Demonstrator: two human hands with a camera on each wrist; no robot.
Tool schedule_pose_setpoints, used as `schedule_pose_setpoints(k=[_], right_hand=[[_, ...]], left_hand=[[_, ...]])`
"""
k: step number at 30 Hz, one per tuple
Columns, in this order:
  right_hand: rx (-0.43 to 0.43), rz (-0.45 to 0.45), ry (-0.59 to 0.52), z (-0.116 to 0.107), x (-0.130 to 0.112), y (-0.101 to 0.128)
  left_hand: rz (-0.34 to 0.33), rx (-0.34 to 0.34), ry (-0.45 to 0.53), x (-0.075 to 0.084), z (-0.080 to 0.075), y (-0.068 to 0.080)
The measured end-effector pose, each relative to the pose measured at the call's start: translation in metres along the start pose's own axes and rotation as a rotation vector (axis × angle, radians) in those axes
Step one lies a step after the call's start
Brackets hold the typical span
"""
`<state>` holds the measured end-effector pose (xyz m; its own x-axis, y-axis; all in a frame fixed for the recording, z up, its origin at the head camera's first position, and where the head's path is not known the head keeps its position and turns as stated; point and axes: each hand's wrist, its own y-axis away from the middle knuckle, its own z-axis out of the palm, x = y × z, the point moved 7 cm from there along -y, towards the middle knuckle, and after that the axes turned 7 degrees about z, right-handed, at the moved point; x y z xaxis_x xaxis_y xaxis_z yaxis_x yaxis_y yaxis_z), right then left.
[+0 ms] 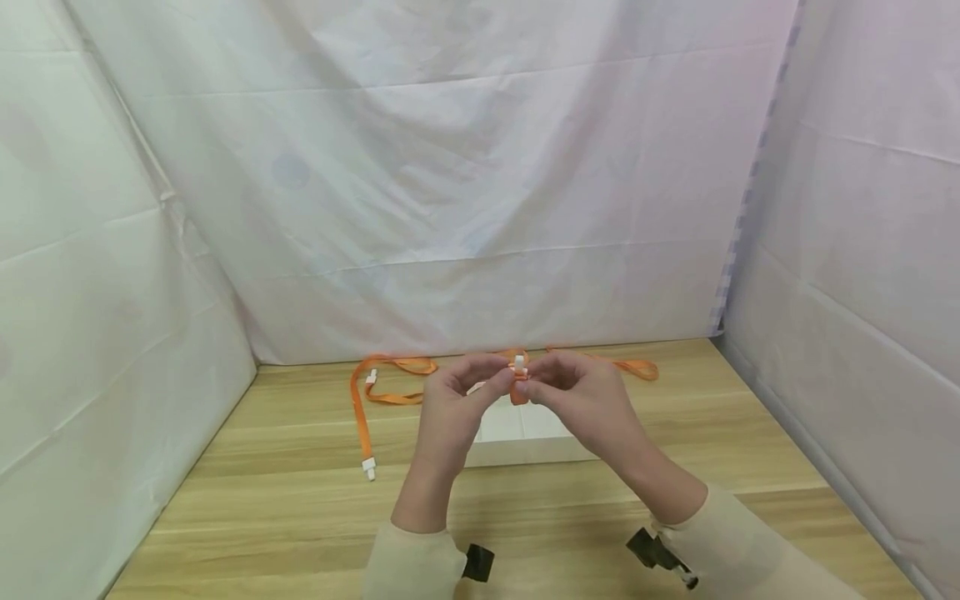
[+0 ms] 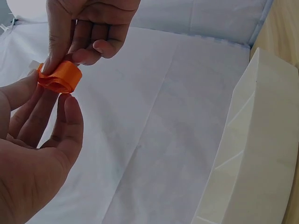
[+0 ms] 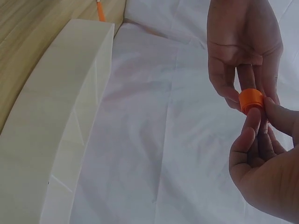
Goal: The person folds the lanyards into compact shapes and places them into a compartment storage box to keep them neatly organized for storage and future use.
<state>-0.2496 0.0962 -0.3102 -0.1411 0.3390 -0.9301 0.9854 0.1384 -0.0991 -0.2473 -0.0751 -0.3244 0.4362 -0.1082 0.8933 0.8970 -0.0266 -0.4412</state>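
Observation:
Both hands meet above the table's middle around a small rolled coil of orange ribbon (image 1: 519,390) with a white clip at its top. My left hand (image 1: 480,385) pinches the coil (image 2: 60,78) from the left between thumb and fingers. My right hand (image 1: 542,385) pinches the same coil (image 3: 251,100) from the right. Another orange lanyard (image 1: 365,417) lies loose on the wooden table (image 1: 285,500) at the left, ending in a white clip.
A white box (image 1: 525,442) lies on the table just under the hands; its pale edge (image 2: 254,154) shows in the wrist views. A further orange strap (image 1: 637,367) lies at the back right. White cloth walls enclose the table on three sides.

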Motion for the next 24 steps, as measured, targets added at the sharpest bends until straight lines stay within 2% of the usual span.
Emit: schedule_pose_setpoints(k=[5,10,14,19,24], right_hand=[[-0.005,-0.005,0.013,0.001,0.000,-0.001],[-0.036,-0.006,-0.028,0.003,0.002,-0.002],[-0.055,0.016,-0.043,0.001,0.004,-0.003],[-0.075,0.067,-0.037,-0.002,0.005,-0.007],[-0.058,0.108,0.013,-0.010,0.008,-0.012]], left_hand=[[-0.026,-0.031,0.058,-0.004,0.001,0.000],[-0.056,-0.046,0.140,-0.007,0.003,-0.002],[-0.065,-0.052,0.155,-0.008,0.005,-0.004],[-0.078,-0.052,0.109,-0.009,0.002,-0.006],[-0.083,-0.027,-0.026,-0.009,-0.006,-0.008]])
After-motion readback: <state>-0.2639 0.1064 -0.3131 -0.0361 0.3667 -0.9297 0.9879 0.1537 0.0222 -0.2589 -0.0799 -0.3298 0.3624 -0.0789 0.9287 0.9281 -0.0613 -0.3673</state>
